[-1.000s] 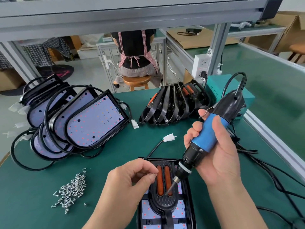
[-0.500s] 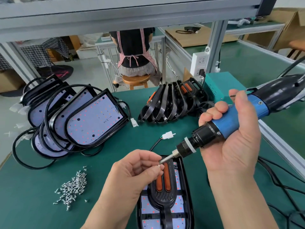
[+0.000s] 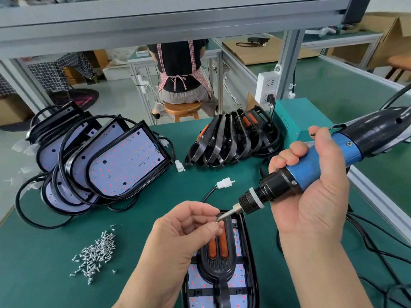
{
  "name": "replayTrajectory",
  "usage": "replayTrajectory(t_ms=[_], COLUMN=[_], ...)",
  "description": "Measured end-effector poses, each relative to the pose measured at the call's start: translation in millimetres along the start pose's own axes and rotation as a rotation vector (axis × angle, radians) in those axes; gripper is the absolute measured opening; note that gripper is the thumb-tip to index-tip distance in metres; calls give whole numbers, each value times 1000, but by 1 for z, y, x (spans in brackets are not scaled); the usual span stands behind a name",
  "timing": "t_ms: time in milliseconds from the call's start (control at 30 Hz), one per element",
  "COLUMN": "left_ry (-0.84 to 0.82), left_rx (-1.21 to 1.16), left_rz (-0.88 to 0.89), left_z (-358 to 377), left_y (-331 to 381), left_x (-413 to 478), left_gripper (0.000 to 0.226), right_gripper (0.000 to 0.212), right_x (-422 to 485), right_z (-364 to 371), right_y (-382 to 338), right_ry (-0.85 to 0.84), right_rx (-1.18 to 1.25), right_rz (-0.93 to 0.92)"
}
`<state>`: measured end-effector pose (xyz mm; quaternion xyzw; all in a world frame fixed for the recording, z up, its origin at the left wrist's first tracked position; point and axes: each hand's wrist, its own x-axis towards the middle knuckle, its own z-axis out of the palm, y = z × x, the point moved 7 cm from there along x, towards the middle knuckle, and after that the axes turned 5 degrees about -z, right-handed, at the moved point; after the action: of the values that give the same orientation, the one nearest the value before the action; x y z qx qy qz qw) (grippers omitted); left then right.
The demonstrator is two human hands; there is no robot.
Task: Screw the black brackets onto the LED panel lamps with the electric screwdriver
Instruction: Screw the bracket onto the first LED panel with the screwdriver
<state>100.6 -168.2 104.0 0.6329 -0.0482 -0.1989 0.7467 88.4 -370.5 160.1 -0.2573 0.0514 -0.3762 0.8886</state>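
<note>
Nearest, the LED panel lamp point(image 3: 241, 276) lies flat on the green table point(image 3: 44, 274), its long axis running away from the person. The black bracket point(image 3: 219, 266) lies along it, stem toward the viewer. Above it, the left hand point(image 3: 184, 236) pinches a tiny screw point(image 3: 216, 220) at the bit of the electric screwdriver point(image 3: 322, 161), which the right hand point(image 3: 311, 196) grips, slanting down-left. A screw pile point(image 3: 95, 254) lies to the left, with stacked lamps point(image 3: 124, 165) and spare brackets point(image 3: 229, 138) beyond. A second ago the driver stood steeper, its bit on the bracket.
</note>
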Motion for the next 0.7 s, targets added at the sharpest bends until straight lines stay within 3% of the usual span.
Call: replayTrajectory(t_ms=[700], left_ry=[23], left_rx=[59], left_rz=[50], left_z=[3], left_y=[4], left_x=[1], left_gripper=[22], right_gripper=[14], right_x=[3], right_z=[-8], right_y=[-3], right_ry=[91], right_rx=[-36], right_rz=[-10])
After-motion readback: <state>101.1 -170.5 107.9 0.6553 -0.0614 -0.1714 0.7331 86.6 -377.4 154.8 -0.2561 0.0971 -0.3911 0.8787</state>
